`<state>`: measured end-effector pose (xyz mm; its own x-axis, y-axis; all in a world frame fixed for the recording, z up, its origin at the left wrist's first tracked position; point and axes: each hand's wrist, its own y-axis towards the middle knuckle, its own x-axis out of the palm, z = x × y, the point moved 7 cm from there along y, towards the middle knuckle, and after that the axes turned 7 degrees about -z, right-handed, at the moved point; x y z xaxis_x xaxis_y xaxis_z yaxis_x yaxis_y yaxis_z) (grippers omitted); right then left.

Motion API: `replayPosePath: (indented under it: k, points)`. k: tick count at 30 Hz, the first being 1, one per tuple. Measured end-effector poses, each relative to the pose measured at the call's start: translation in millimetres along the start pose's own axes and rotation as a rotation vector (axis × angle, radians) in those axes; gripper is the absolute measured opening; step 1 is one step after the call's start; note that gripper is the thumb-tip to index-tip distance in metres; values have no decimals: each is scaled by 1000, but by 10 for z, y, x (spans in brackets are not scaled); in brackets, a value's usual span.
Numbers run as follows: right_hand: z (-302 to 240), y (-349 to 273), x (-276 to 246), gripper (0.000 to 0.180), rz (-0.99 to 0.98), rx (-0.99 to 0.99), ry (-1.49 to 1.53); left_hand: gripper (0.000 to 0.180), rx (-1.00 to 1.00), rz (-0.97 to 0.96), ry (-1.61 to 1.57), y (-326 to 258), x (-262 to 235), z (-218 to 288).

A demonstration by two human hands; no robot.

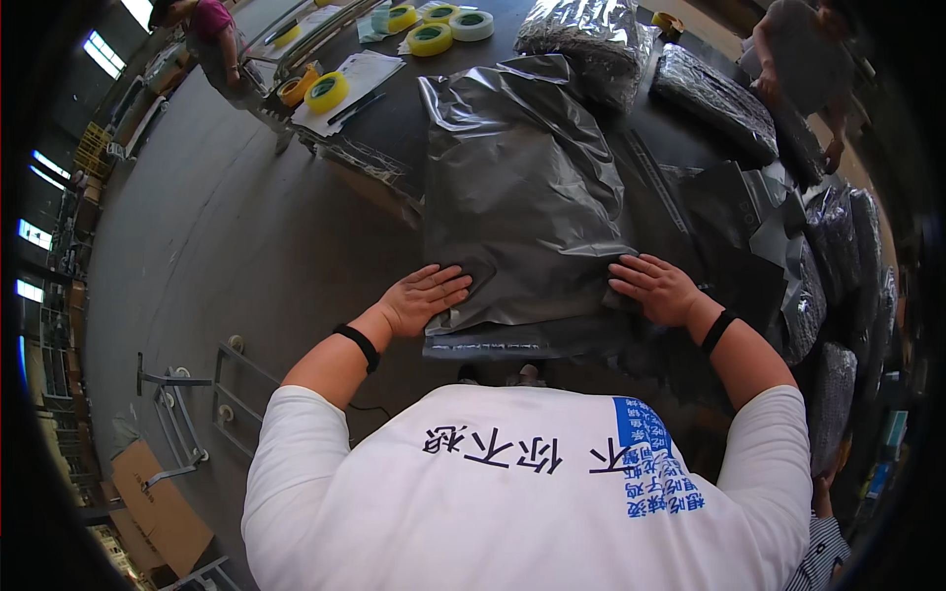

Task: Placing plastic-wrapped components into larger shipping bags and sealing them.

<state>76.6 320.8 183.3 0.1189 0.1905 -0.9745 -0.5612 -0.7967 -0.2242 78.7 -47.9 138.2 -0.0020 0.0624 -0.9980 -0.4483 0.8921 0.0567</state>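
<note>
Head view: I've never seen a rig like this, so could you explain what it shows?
There is no machine, just one person's bare hands, filmed from above by a fisheye camera on the head, which bends straight edges. The left hand and right hand lay their fingers on a large, glossy dark-grey plastic bag; whether they pinch it is unclear. Its far part covers a dark tabletop. Beyond lie round yellow tape rolls and shiny, dark plastic-wrapped packages.

The bag is gleaming dark grey, tape is showing yellow, the white shirt is bearing blue-and-black print
</note>
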Motion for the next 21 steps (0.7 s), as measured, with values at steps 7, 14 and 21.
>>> replayPosePath:
  k: [7, 14, 21]
  points:
    - [3, 181, 45, 58, -63, -28, 32, 62, -35, -220, -35, -13, -15, -127]
    - [253, 51, 178, 43, 166, 54, 627, 70, -46, -245, -212, -18, -116, -141]
    - [595, 78, 210, 17, 425, 644, 1710, 29, -660, 401, -1299, -356, 142, -418]
